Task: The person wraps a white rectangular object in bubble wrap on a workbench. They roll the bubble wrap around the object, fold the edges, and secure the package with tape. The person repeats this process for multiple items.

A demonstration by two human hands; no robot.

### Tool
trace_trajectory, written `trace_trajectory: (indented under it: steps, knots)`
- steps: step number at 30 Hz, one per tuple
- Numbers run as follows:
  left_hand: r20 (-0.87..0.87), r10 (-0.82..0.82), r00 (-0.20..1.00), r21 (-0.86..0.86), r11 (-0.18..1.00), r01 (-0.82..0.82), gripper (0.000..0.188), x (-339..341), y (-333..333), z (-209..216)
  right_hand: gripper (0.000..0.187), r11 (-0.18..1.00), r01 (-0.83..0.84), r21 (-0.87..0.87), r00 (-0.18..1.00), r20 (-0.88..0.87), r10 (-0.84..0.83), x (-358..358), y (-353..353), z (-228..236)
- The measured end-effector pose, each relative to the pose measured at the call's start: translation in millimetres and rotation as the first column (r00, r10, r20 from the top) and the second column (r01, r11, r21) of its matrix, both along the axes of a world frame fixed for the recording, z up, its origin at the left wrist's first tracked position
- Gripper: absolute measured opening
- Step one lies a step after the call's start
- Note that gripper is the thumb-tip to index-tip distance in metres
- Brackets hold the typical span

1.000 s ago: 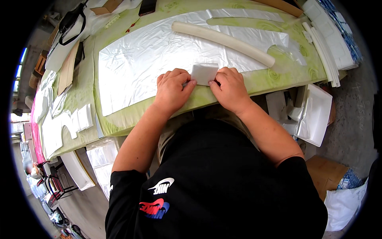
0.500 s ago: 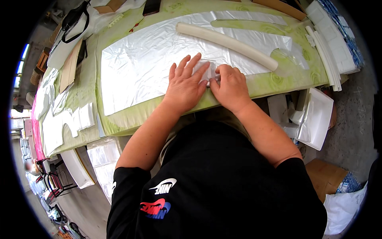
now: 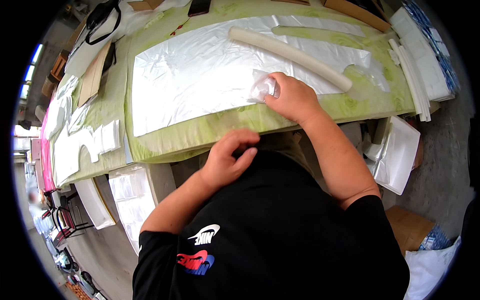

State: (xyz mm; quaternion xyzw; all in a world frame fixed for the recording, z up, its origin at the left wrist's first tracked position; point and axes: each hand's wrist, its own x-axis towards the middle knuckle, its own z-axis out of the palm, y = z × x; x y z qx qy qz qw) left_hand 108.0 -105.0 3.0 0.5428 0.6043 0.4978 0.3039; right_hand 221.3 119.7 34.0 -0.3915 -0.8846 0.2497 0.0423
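My right hand (image 3: 294,99) is closed on a crumpled clear plastic bag (image 3: 260,88) above the front part of a large white plastic sheet (image 3: 185,85). What the bag contains, if anything, cannot be made out. My left hand (image 3: 227,159) hovers at the table's front edge, close to my body. Its fingers are loosely bent and slightly blurred, with a gap to the thumb, and nothing shows in it. A long cream-coloured roll (image 3: 292,59) lies aslant on the sheet, beyond my right hand.
The green patterned tablecloth (image 3: 175,143) covers the table. White cut sheets (image 3: 107,137) and a cardboard piece (image 3: 95,75) lie at left, thin white tubes (image 3: 411,80) at right. A phone (image 3: 199,7) lies at the back. A white bin (image 3: 402,155) stands below the right edge.
My left hand has drawn back from the sheet to the table's front edge. My right hand now holds the crumpled bag alone, slightly raised; before, both hands were over it.
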Motion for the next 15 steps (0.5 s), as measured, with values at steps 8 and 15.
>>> trace_trajectory:
  steps: [8, 15]
  knots:
    - [0.804, 0.322, 0.5, -0.45, 0.879, 0.157, 0.046, 2.1, -5.2, -23.9, 0.053, 0.899, -0.38, 0.219, 0.891, -0.173, 0.419, 32.1, -57.0, -15.7]
    - [0.815, 0.353, 0.459, -0.405, 0.914, 0.015, 0.035, 21.1, -7.2, -4.2, 0.035, 0.929, -0.169, -0.33, 0.874, -0.486, -0.014, 40.8, -85.3, -16.5]
